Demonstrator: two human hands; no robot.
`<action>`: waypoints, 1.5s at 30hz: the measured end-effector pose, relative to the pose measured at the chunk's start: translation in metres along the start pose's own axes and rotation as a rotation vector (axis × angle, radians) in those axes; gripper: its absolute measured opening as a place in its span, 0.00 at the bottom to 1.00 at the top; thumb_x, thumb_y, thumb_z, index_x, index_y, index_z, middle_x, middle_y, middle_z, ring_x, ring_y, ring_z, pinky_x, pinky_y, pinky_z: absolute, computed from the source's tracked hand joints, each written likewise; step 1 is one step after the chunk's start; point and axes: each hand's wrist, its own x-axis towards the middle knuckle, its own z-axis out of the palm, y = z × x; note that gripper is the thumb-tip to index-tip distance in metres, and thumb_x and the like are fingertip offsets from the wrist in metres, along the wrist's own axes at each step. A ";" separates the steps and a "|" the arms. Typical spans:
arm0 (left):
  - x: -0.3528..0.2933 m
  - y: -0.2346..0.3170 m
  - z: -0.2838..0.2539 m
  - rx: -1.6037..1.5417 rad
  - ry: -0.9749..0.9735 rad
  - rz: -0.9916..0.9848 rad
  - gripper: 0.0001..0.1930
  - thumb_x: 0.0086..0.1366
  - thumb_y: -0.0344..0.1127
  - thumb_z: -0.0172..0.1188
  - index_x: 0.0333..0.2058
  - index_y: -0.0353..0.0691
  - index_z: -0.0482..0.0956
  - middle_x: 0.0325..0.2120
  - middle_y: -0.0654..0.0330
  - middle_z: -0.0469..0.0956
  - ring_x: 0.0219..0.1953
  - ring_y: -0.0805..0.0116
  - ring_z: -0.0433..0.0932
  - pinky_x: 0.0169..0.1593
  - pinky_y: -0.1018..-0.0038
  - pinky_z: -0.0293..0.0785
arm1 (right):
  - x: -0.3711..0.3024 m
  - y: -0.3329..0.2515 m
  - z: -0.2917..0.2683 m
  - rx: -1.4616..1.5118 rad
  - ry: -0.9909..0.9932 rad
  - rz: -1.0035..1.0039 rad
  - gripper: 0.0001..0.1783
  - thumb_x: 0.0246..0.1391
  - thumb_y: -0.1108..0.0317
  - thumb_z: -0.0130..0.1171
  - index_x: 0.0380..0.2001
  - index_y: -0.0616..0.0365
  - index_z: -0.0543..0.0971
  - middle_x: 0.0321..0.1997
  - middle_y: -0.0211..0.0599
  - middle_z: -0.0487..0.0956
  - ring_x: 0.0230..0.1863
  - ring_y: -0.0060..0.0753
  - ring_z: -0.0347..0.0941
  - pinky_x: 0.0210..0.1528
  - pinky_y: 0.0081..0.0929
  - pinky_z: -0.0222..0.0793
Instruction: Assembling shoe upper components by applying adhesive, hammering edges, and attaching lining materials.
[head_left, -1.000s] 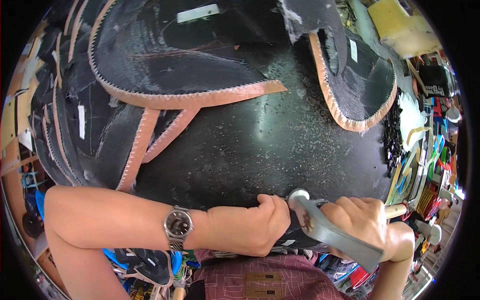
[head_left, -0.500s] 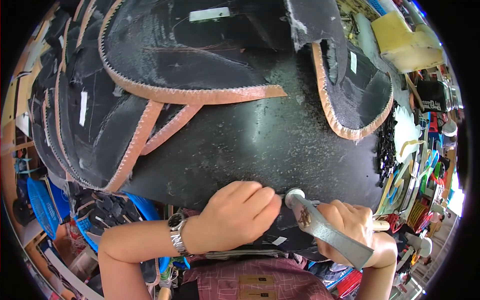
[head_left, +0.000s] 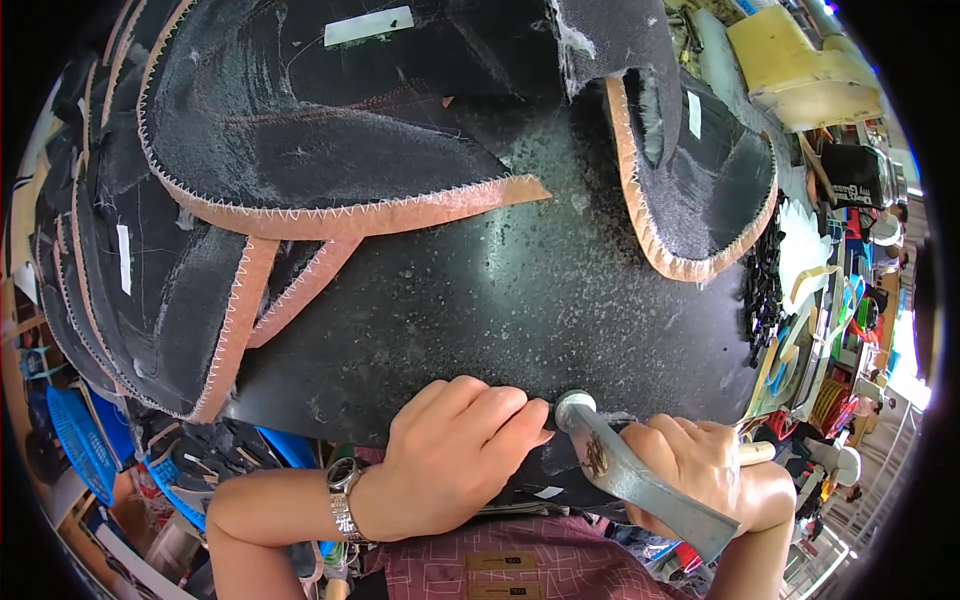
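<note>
My left hand (head_left: 455, 455), a metal watch (head_left: 343, 490) on its wrist, is closed with its fingertips pinched beside the hammer head. A dark piece (head_left: 548, 492) with a small white label lies below the hands, and the left fingers seem to grip its edge, though the contact is hidden. My right hand (head_left: 685, 460) is closed round a hammer (head_left: 640, 480) with a round grey face and a long flat tail. Its wooden handle end sticks out to the right of the fist. The hammer face rests at or just above the near edge of the black work surface (head_left: 480, 340).
Dark shoe-upper-like pieces (head_left: 330, 150) with tan zigzag-stitched edging lie across the far side and pile up at left. Another such piece (head_left: 700, 190) lies far right. A yellow block (head_left: 805, 70) stands beyond it. Blue baskets (head_left: 80, 440) sit lower left, black scraps (head_left: 763, 290) along the right edge.
The surface's contents have shifted left and somewhat down in the picture. My left hand sits a little lower and further left, while the hammer has moved slightly left and down.
</note>
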 end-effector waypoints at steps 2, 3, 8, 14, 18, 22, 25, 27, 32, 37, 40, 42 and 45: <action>0.001 -0.002 0.002 -0.008 -0.036 -0.038 0.19 0.40 0.30 0.70 0.35 0.38 0.79 0.26 0.63 0.74 0.23 0.66 0.71 0.26 0.73 0.67 | 0.001 0.001 0.001 0.008 -0.004 -0.003 0.12 0.40 0.64 0.55 0.28 0.57 0.66 0.18 0.30 0.62 0.15 0.28 0.69 0.15 0.28 0.65; 0.001 -0.002 0.001 -0.010 -0.036 -0.036 0.19 0.40 0.30 0.70 0.35 0.38 0.79 0.26 0.63 0.74 0.23 0.66 0.71 0.26 0.73 0.67 | 0.000 0.001 0.001 0.013 -0.006 -0.002 0.12 0.40 0.64 0.55 0.28 0.56 0.66 0.18 0.30 0.62 0.15 0.27 0.69 0.15 0.28 0.65; 0.003 -0.002 -0.003 0.086 -0.101 0.126 0.13 0.46 0.31 0.58 0.33 0.35 0.77 0.29 0.59 0.73 0.27 0.70 0.70 0.27 0.77 0.67 | -0.002 -0.002 0.001 -0.026 0.003 0.024 0.13 0.39 0.64 0.56 0.28 0.56 0.66 0.18 0.28 0.62 0.15 0.26 0.69 0.15 0.26 0.64; -0.009 -0.001 0.005 0.391 -0.045 0.407 0.11 0.50 0.29 0.55 0.32 0.27 0.77 0.30 0.52 0.75 0.28 0.67 0.72 0.31 0.79 0.70 | 0.001 0.004 -0.001 0.004 0.020 -0.041 0.14 0.39 0.64 0.56 0.30 0.56 0.68 0.18 0.27 0.62 0.15 0.24 0.69 0.14 0.23 0.64; -0.009 -0.001 0.007 0.561 -0.067 0.512 0.11 0.54 0.30 0.53 0.30 0.26 0.78 0.28 0.51 0.76 0.29 0.66 0.73 0.32 0.78 0.70 | 0.001 0.010 -0.007 -0.027 0.036 -0.127 0.15 0.39 0.65 0.55 0.32 0.59 0.70 0.19 0.26 0.63 0.16 0.22 0.69 0.15 0.21 0.64; -0.004 0.001 0.007 0.589 -0.114 0.580 0.12 0.55 0.31 0.52 0.31 0.26 0.77 0.27 0.52 0.76 0.26 0.67 0.73 0.30 0.78 0.71 | 0.005 0.006 -0.009 -0.122 -0.016 -0.193 0.16 0.38 0.65 0.55 0.32 0.60 0.70 0.19 0.26 0.64 0.17 0.20 0.68 0.16 0.19 0.63; -0.008 0.003 0.008 0.645 -0.133 0.584 0.15 0.51 0.34 0.50 0.28 0.25 0.78 0.27 0.51 0.76 0.30 0.64 0.72 0.34 0.76 0.68 | 0.008 0.005 -0.008 -0.163 0.112 -0.191 0.15 0.37 0.66 0.54 0.31 0.61 0.70 0.19 0.25 0.63 0.17 0.20 0.67 0.16 0.18 0.63; -0.005 0.004 0.008 0.620 -0.134 0.589 0.15 0.51 0.34 0.49 0.28 0.26 0.78 0.27 0.51 0.76 0.30 0.64 0.72 0.34 0.76 0.68 | 0.009 0.004 -0.008 -0.204 0.016 -0.257 0.15 0.35 0.66 0.54 0.30 0.62 0.71 0.18 0.25 0.62 0.16 0.20 0.66 0.16 0.19 0.62; -0.005 0.007 0.005 0.629 -0.183 0.566 0.15 0.50 0.35 0.51 0.29 0.26 0.77 0.26 0.53 0.75 0.30 0.64 0.71 0.34 0.75 0.67 | 0.011 0.009 0.002 -0.118 0.186 -0.242 0.13 0.34 0.67 0.55 0.26 0.60 0.70 0.17 0.25 0.60 0.14 0.19 0.64 0.13 0.20 0.58; -0.007 0.004 -0.001 0.337 -0.048 0.155 0.12 0.49 0.34 0.62 0.32 0.32 0.78 0.28 0.60 0.73 0.28 0.65 0.71 0.30 0.76 0.68 | 0.005 0.000 0.007 -0.169 0.122 -0.146 0.11 0.34 0.66 0.55 0.25 0.58 0.69 0.16 0.25 0.58 0.13 0.20 0.63 0.11 0.22 0.56; -0.019 0.013 0.008 0.342 0.020 -0.007 0.12 0.48 0.35 0.64 0.34 0.41 0.80 0.26 0.67 0.72 0.29 0.68 0.69 0.33 0.72 0.65 | 0.004 0.001 0.010 -0.134 0.121 -0.146 0.12 0.35 0.66 0.56 0.26 0.58 0.68 0.17 0.26 0.59 0.13 0.21 0.63 0.11 0.22 0.56; -0.020 0.014 0.009 0.298 0.077 -0.042 0.12 0.48 0.34 0.63 0.34 0.43 0.81 0.26 0.68 0.72 0.30 0.69 0.69 0.35 0.71 0.64 | 0.004 0.001 0.011 -0.121 0.139 -0.133 0.13 0.36 0.65 0.56 0.26 0.58 0.68 0.17 0.26 0.59 0.13 0.21 0.63 0.11 0.22 0.57; -0.019 0.016 0.008 0.183 0.084 -0.137 0.11 0.47 0.33 0.63 0.33 0.45 0.81 0.26 0.70 0.72 0.30 0.70 0.68 0.37 0.70 0.61 | 0.003 0.001 0.012 -0.130 0.141 -0.122 0.13 0.36 0.65 0.56 0.27 0.57 0.68 0.17 0.26 0.60 0.14 0.22 0.64 0.12 0.23 0.58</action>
